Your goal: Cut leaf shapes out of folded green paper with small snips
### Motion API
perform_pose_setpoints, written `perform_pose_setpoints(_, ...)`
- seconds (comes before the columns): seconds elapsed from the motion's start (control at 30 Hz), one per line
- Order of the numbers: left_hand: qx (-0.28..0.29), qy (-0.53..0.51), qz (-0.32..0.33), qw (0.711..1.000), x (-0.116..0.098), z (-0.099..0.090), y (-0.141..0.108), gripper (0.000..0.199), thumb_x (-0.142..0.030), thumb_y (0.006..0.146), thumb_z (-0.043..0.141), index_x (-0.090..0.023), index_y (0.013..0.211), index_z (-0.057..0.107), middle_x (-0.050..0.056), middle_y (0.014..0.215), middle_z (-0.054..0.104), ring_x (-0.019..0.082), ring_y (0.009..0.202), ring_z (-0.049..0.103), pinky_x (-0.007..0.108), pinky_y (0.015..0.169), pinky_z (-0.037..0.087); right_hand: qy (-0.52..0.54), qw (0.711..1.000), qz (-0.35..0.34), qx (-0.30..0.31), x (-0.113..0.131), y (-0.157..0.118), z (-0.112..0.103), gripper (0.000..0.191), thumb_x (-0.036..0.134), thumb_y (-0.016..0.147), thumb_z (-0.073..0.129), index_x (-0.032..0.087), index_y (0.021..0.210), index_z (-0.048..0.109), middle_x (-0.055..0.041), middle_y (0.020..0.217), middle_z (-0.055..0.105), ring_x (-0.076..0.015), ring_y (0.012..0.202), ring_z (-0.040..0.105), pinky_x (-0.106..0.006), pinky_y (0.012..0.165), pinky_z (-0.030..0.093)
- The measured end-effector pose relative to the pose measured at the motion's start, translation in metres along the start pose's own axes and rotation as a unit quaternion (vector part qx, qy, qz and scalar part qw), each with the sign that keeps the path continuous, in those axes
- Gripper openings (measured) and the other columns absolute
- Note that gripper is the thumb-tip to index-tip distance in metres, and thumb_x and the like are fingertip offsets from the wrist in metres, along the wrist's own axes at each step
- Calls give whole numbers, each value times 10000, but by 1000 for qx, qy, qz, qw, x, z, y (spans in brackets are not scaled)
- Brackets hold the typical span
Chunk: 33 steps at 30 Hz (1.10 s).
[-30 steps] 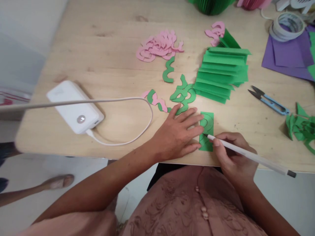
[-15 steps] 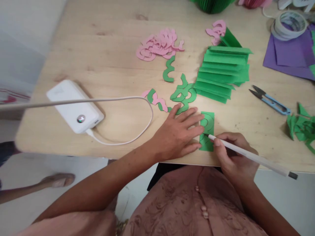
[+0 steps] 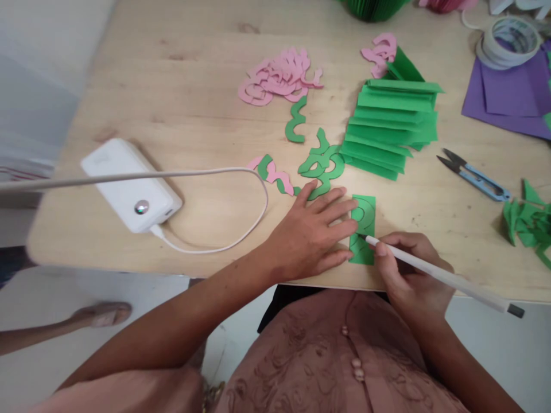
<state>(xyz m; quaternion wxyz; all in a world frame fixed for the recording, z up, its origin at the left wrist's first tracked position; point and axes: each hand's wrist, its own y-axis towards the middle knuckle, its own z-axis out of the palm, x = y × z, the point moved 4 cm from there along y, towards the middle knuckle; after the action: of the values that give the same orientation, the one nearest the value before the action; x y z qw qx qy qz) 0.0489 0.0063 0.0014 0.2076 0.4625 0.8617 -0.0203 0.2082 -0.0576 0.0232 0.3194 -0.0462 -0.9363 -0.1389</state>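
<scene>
My left hand [image 3: 312, 232] lies flat on the wooden table [image 3: 172, 97], fingers spread, its fingertips at the left edge of a green paper rectangle [image 3: 362, 229]. Curved outlines are drawn on that paper. My right hand [image 3: 408, 269] grips a white pen [image 3: 434, 272], whose tip rests on the paper's lower left part. Green paper cutouts [image 3: 321, 163] lie just beyond my left fingers, and a pleated green paper stack [image 3: 387, 123] sits farther up.
Pink paper cutouts [image 3: 278, 80] lie in a heap. A white power bank [image 3: 129, 189] with its cable [image 3: 215, 244] is at left. Blue-handled snips [image 3: 473, 178], green scraps [image 3: 527, 221], purple paper [image 3: 508, 97] and a tape roll [image 3: 508, 43] are at right.
The pen's back end has swung slightly lower and to the right, with its tip still on the green paper. My left hand has barely moved.
</scene>
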Motion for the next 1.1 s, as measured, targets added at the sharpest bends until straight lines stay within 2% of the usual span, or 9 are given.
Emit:
perform_pose_setpoints(0.43,5,-5,-3,1000,0,0,0,326,-431,902,474,-213,1109,600,64,1424,486,276,1384,312,550,1139,148,-14,1000,-10,-5,1,0,-1,117,299,832,639,195,780,626,10,637,655,-123,483,564,-247,459,435)
perform_pose_setpoints(0.87,7,11,-1,1000,0,1,0,356,-451,909,433,-229,1128,603,46,1421,480,279,1387,308,545,1145,136,20,999,26,1,-1,0,-1,106,277,820,663,192,770,624,31,607,640,-96,452,529,-211,427,405)
perform_pose_setpoints(1.1,0,6,3,1000,0,2,0,354,-452,904,452,-215,1123,600,59,1419,483,280,1391,294,548,1138,138,31,999,7,11,-1,0,0,92,273,827,654,190,795,627,14,652,659,-114,499,563,-225,452,428)
